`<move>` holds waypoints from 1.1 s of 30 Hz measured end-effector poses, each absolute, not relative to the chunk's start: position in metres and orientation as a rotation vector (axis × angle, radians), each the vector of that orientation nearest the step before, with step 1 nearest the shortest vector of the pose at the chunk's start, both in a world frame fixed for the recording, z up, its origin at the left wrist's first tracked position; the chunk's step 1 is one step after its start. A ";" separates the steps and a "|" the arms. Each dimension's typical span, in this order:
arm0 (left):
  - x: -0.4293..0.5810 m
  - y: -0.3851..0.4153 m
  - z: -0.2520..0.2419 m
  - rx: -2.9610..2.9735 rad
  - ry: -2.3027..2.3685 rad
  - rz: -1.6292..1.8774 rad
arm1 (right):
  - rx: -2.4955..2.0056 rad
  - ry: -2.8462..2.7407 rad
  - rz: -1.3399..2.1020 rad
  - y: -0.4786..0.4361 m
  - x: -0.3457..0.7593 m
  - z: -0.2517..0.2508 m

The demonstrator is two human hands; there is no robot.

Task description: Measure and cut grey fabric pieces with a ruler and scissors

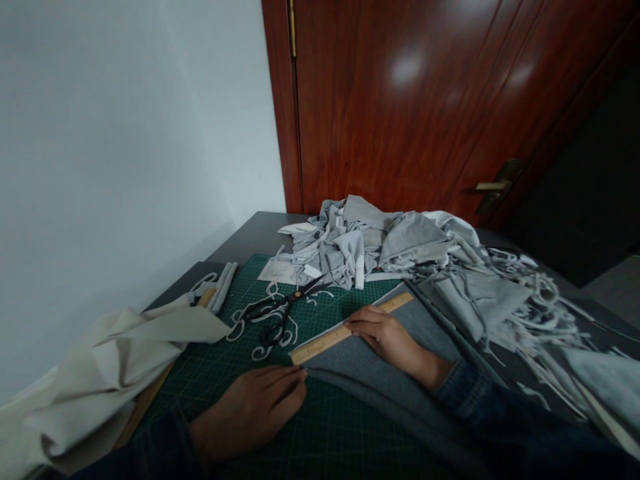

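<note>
A wooden ruler [320,345] lies slantwise along the upper edge of dark grey cloth [365,380] on a green cutting mat [200,387]. My right hand [387,337] rests on the ruler's middle, its fingers pressed together on it. At the ruler's lower left end, my left hand [255,407] is closed, with thumb and fingertips pinching the corner of the grey cloth. Black scissors [285,308] lie with parted blades beyond the ruler, among thin white strips.
Grey and white scraps [350,240] are heaped at the back. Tangled strips [540,300] spread at the right. Beige cloth [130,347] lies at the left, over a wooden strip. A wall and a brown door [390,100] stand behind.
</note>
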State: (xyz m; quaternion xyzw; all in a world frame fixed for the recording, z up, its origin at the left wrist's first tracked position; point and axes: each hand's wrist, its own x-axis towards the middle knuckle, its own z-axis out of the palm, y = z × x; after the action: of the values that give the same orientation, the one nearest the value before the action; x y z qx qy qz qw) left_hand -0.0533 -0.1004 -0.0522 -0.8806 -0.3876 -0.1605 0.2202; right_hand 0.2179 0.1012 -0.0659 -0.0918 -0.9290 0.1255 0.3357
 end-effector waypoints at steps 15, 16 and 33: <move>-0.054 -0.101 -0.052 -2.473 -1.083 -0.418 | -0.198 -2.436 0.348 0.098 0.214 -0.060; -0.054 -0.101 -0.053 -2.472 -1.084 -0.412 | -0.190 -2.433 0.348 0.098 0.214 -0.060; -0.055 -0.100 -0.052 -2.477 -1.061 -0.427 | -0.153 -2.437 0.352 0.097 0.211 -0.058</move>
State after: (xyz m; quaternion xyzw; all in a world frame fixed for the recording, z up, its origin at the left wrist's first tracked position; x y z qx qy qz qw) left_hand -0.0546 -0.1000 -0.0519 -0.8886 -0.3805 -0.1532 0.2052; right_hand 0.2113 0.0972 -0.0583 -0.0584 -0.9322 0.1345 0.3308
